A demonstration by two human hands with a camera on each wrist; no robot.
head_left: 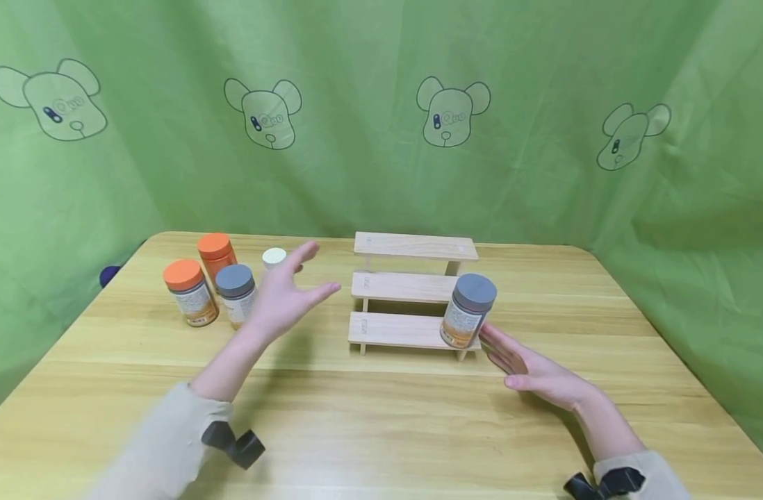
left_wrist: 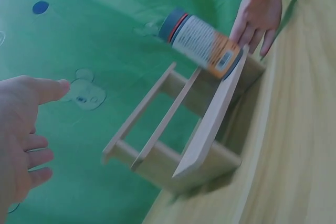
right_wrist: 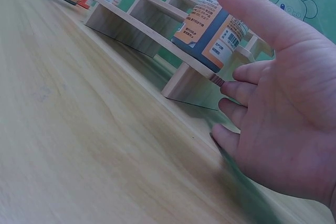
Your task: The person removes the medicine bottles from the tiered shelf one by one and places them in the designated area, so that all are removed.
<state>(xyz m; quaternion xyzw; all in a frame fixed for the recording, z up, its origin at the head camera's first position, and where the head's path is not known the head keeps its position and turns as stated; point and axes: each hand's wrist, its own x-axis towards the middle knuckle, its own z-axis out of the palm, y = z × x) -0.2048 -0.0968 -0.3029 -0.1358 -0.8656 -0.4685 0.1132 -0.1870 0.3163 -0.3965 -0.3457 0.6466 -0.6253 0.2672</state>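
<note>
A jar with a grey-blue lid [head_left: 466, 311] stands upright on the right end of the lowest step of a three-tier wooden shelf [head_left: 394, 328]. My right hand [head_left: 544, 375] is beside that end, its fingers loosely extended and fingertips close to the step's edge in the right wrist view. Nothing is in its grasp. Raised above the table, my left hand [head_left: 283, 300] has thumb and fingers spread apart and holds nothing. In the head view it partly covers a small white-capped bottle [head_left: 274, 257] and sits just right of a second grey-lidded jar [head_left: 236, 295].
Left of the left hand are an orange-lidded jar [head_left: 191, 292] and an all-orange bottle [head_left: 216, 255]. The wooden table [head_left: 369, 430] carries everything. Behind it hangs a green curtain [head_left: 356, 160] with printed bear heads. The shelf's two upper steps [head_left: 414, 247] bear nothing.
</note>
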